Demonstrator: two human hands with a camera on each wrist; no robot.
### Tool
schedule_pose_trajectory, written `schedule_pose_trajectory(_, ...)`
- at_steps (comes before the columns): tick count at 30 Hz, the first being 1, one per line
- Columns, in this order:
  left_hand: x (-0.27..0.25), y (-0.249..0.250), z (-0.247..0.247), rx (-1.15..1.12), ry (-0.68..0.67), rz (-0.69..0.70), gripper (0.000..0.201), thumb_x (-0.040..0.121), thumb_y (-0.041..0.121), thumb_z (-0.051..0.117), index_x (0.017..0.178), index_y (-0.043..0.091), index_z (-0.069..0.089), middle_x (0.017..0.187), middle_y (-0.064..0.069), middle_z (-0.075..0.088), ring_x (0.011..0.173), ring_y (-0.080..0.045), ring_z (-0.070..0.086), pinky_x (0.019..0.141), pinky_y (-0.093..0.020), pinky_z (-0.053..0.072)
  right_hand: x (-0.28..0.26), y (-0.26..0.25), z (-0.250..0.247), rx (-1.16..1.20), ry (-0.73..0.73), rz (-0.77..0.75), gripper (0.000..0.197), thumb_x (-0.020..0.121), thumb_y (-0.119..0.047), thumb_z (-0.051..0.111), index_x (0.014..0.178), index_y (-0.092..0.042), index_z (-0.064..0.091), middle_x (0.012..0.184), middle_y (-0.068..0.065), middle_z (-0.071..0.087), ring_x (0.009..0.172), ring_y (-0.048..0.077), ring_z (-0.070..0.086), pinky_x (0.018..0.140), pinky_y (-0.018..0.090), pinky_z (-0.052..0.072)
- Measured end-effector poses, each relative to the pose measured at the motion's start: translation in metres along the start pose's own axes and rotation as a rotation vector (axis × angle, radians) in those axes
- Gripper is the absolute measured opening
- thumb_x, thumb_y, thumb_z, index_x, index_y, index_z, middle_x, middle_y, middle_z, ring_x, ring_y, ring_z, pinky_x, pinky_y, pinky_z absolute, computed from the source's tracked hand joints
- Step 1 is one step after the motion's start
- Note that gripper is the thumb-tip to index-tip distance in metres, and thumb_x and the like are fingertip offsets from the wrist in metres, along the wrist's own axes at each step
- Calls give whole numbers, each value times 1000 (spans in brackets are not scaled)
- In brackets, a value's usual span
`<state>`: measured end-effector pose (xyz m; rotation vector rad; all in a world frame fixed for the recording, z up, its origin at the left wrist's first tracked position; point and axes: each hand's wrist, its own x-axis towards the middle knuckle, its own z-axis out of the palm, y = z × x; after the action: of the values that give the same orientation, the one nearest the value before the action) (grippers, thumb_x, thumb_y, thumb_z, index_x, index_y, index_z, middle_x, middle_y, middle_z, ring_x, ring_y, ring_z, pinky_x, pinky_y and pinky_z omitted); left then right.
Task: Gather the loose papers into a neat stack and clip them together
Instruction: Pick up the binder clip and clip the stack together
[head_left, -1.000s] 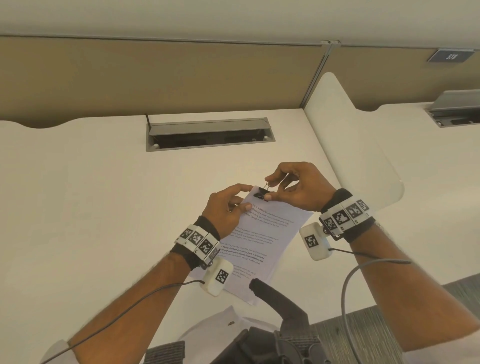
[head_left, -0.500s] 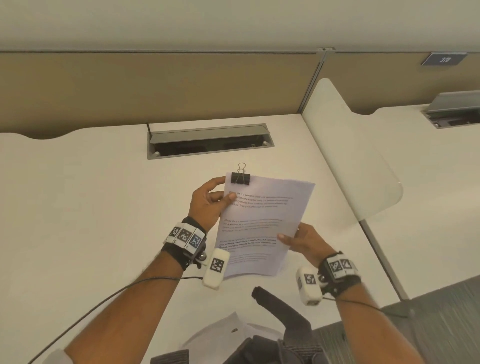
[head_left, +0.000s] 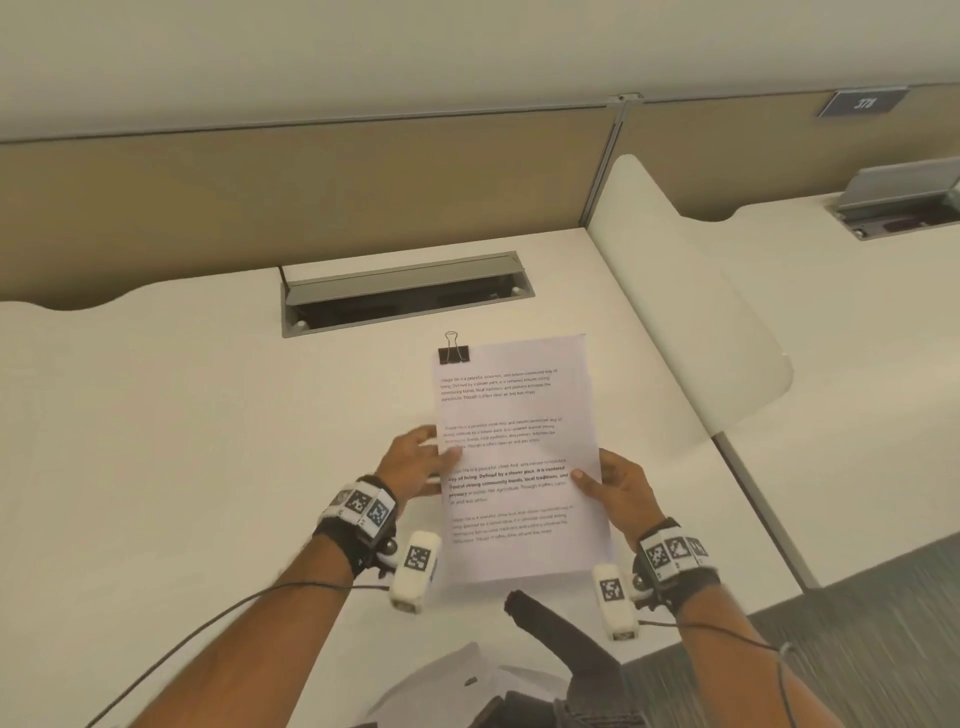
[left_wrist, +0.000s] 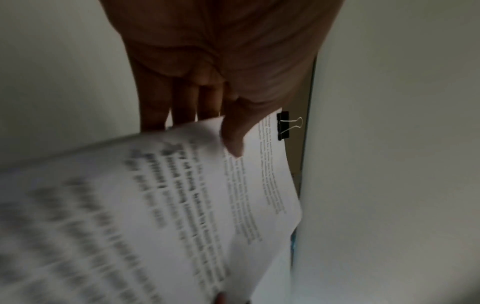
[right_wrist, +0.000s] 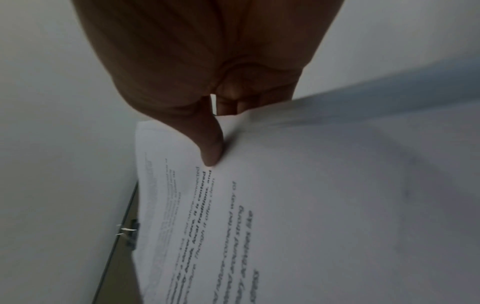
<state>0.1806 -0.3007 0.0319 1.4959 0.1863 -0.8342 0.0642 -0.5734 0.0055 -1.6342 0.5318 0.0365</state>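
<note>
A stack of printed white papers (head_left: 514, 457) is held above the desk, squared up, text facing me. A black binder clip (head_left: 453, 353) grips its top left corner, wire handle pointing up; it also shows in the left wrist view as the clip (left_wrist: 283, 125) and, blurred, as the clip (right_wrist: 131, 234). My left hand (head_left: 415, 462) pinches the stack's left edge, thumb (left_wrist: 233, 135) on top and fingers underneath. My right hand (head_left: 615, 480) pinches the right edge of the papers (right_wrist: 311, 205) the same way, thumb (right_wrist: 211, 148) on the page.
The cream desk (head_left: 156, 441) has a grey cable hatch (head_left: 405, 291) open behind the papers. A tan partition (head_left: 311, 192) backs it, and a rounded white divider (head_left: 691, 322) rises on the right. A dark chair armrest (head_left: 561, 634) sits at the near edge.
My right hand left the binder clip and took the stack's right edge. My left hand slid down from the top corner to the left edge. The stack turned square to me.
</note>
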Motion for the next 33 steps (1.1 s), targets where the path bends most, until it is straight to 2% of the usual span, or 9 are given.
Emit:
schedule_pose_trajectory(4,9,-17,18,109,-46,-54,44,90,-1,67,129,12,53,107,-12,75,90,-26,73,72,-42,63,15,-4,-20,-91,22,-19,24,91,-3,65,114,-6,68,93,-6,78,84,18,74,70,26,60)
schedule_pose_trajectory(7,25,-14,36,135,-32,-20,42,91,1,66,128,15,52,104,-13,75,88,-27,74,70,-43,63,33,-6,-38,-181,51,-19,23,91,-6,66,114,-8,68,98,5,76,84,23,72,68,22,59)
schedule_pose_trajectory(10,46,-4,56,151,-17,14,42,91,2,66,128,15,52,102,-12,76,88,-26,75,65,-40,63,60,-10,-58,-296,82,-16,27,89,-12,69,116,-9,67,106,12,75,91,29,72,79,38,60)
schedule_pose_trajectory(13,73,6,78,156,31,43,43,90,3,67,130,13,52,104,-14,74,91,-28,74,68,-44,63,88,-18,-80,-380,118,-9,33,89,-17,70,120,-10,65,107,10,73,94,30,71,86,44,58)
schedule_pose_trajectory(18,119,21,115,102,56,43,50,87,0,70,133,10,50,104,-15,72,92,-29,73,74,-48,63,137,-30,-112,-484,165,-2,37,89,-20,69,125,-10,63,119,10,70,104,28,66,93,40,54)
schedule_pose_trajectory(21,143,27,134,98,20,3,62,83,-11,69,136,14,47,106,-12,70,97,-28,70,74,-44,62,160,-34,-127,-533,174,3,40,90,-19,68,127,-9,61,125,12,67,114,32,63,99,41,50)
schedule_pose_trajectory(23,157,29,145,114,26,-4,69,82,-14,67,139,17,46,108,-12,69,102,-30,69,79,-47,62,173,-36,-133,-565,203,20,43,90,-17,68,130,-6,59,129,14,64,119,33,60,101,37,47)
schedule_pose_trajectory(26,176,29,158,146,78,6,69,80,-12,69,138,19,48,110,-12,69,101,-31,69,80,-50,62,190,-35,-138,-605,232,72,47,92,-18,65,136,-4,53,136,15,59,125,32,55,103,34,41)
schedule_pose_trajectory(33,213,24,177,200,147,-3,71,75,-9,74,137,18,51,111,-12,70,101,-32,69,78,-53,61,223,-26,-140,-648,262,181,52,95,-22,60,144,-11,45,146,13,49,133,30,47,110,33,35)
